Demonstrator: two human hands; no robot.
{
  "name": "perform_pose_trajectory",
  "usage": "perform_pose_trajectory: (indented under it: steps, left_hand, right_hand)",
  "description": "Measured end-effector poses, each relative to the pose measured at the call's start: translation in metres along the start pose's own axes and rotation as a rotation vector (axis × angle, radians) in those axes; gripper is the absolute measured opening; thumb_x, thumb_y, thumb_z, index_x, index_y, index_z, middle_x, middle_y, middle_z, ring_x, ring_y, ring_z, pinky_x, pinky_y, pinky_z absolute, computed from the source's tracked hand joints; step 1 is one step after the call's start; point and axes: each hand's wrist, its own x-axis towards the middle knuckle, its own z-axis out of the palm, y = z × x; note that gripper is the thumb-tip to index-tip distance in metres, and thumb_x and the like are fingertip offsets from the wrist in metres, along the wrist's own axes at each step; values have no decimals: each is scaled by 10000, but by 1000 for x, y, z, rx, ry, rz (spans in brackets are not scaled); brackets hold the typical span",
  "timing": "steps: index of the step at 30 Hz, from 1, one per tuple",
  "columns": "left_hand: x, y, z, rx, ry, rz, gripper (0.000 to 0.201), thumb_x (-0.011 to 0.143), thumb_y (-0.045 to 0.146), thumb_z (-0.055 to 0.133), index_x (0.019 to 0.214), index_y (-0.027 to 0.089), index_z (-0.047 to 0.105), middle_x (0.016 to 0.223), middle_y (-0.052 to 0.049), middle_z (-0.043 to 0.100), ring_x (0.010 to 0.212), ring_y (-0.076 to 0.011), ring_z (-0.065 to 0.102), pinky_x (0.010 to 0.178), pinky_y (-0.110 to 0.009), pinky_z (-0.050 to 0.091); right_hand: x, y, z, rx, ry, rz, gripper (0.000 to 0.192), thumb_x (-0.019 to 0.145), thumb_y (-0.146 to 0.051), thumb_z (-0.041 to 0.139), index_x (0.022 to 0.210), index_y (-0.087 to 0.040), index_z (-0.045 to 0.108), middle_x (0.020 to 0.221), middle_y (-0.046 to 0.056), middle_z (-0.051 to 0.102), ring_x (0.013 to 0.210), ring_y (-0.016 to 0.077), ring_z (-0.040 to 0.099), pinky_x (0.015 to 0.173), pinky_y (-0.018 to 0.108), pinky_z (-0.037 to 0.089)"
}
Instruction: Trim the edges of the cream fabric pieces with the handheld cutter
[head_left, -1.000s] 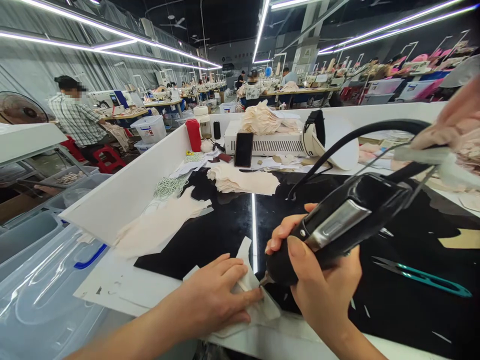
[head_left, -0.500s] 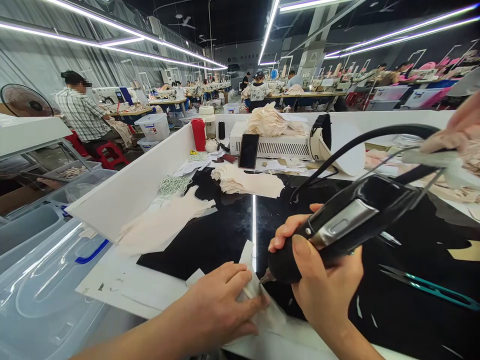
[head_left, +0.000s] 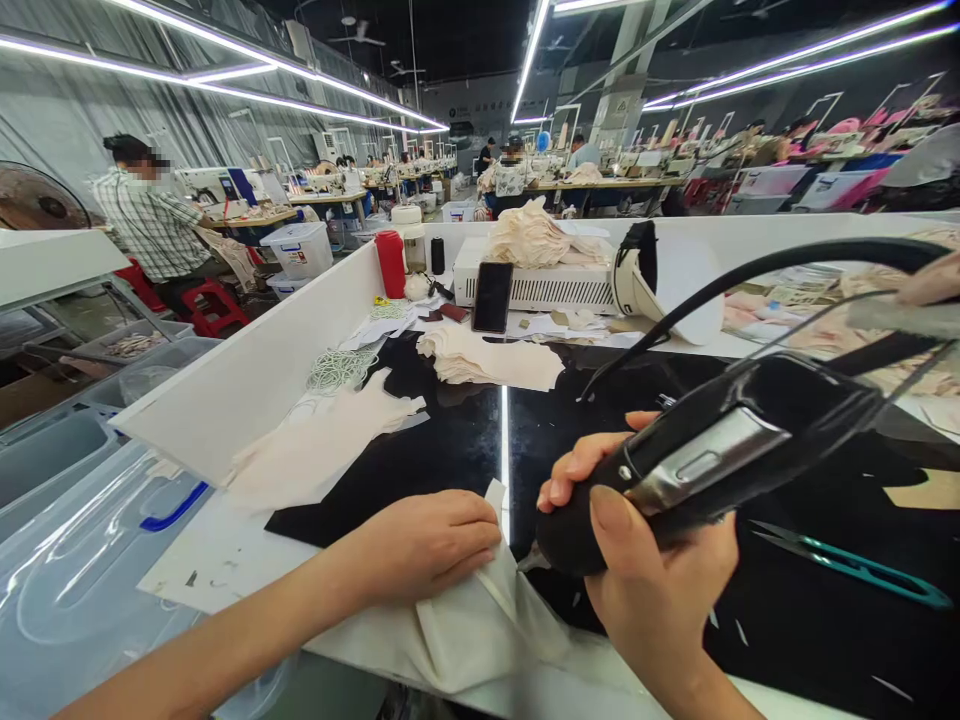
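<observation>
My right hand (head_left: 660, 580) is wrapped round a black corded hand tool (head_left: 817, 440) with a silver plate on its side. The tool's pointed metal tip faces left, beside the edge of a cream fabric piece (head_left: 469, 635). That fabric lies over the front of the black work surface (head_left: 360, 470) and hangs in folds toward me. With its fingers together and curled, my left hand (head_left: 427, 545) grips the fabric's upper part, left of the tip. What lies under those fingers is hidden.
Teal thread snips (head_left: 862, 570) and small slivers lie on the right. Cream fabric stacks (head_left: 487, 360) lie farther back, near a phone (head_left: 493, 298) and a white vented box (head_left: 555, 290). A thick black cable (head_left: 720, 285) arches over the right side. Another person (head_left: 154, 220) sits at left.
My left hand has shifted up and left, its fingers drawn together, and more of the folded fabric shows below it. The tool in my right hand has stayed almost in place.
</observation>
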Motion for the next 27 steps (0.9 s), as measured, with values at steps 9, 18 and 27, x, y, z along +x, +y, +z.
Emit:
perform_pose_trajectory:
  steps: [9, 18, 27]
  left_hand:
    - [-11, 0, -10, 49, -99, 13, 299, 1137, 330, 477, 1366, 212, 627, 1313, -113, 666, 1169, -249, 674, 1025, -358, 564]
    - [-11, 7, -8, 112, -115, 36, 310, 1081, 371, 604, 1353, 227, 638, 1252, -121, 627, 1079, -259, 645, 1073, -425, 524]
    - [-12, 5, -5, 102, -108, 37, 308, 1105, 400, 553, 1346, 234, 649, 1245, -134, 628, 1076, -246, 634, 1082, -422, 510]
  right_hand:
    - [0, -4, 8, -13, 32, -12, 419, 871, -367, 871, 1186, -279, 609, 820, -23, 682, 572, 160, 653, 498, 315, 573]
    - [3, -1, 6, -14, 50, -8, 461, 868, -335, 874, 1219, -260, 585, 822, -37, 701, 601, 149, 666, 565, 310, 587]
    - [5, 9, 8, -29, 13, -16, 428, 903, -290, 832, 1242, -291, 569, 865, -51, 703, 643, 143, 675, 590, 310, 593]
